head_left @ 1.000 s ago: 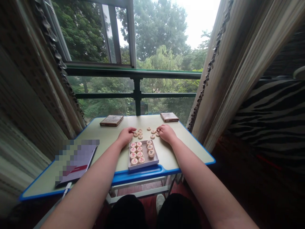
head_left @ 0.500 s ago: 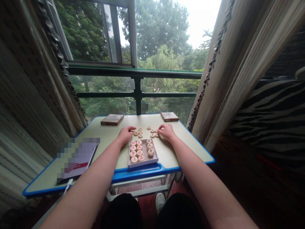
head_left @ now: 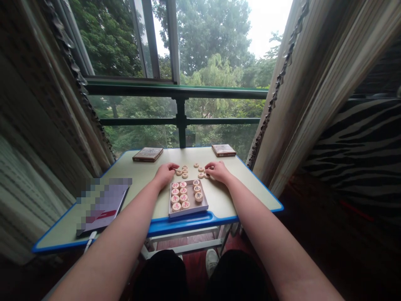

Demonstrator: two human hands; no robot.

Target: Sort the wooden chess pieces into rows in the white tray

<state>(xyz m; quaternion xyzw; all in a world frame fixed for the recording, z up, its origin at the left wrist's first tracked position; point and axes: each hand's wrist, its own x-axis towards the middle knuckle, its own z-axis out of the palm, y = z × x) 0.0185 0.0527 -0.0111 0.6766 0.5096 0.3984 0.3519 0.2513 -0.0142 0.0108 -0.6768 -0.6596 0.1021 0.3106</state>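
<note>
A shallow box (head_left: 193,196) lies near the table's front edge. Inside it, red-marked xiangqi pieces (head_left: 183,198) fill the left side and a short column of black-marked pieces (head_left: 198,196) stands at the right. Beyond the box, my left hand (head_left: 165,174) rests beside a loose cluster of pieces (head_left: 184,170), its fingers bent but apart. My right hand (head_left: 218,171) reaches over another loose group (head_left: 201,169), fingertips at the pieces and a gap between thumb and fingers. That hand partly hides some pieces.
Two flat boxes, one at the back left (head_left: 148,154) and one at the back right (head_left: 223,150), lie on the table (head_left: 140,175). A blurred purple item (head_left: 109,205) lies at the left edge. Curtains (head_left: 278,108) flank the window and green railing (head_left: 181,121).
My right hand has shifted slightly left over the loose pieces. My left hand has hardly moved. The view has tilted a little.
</note>
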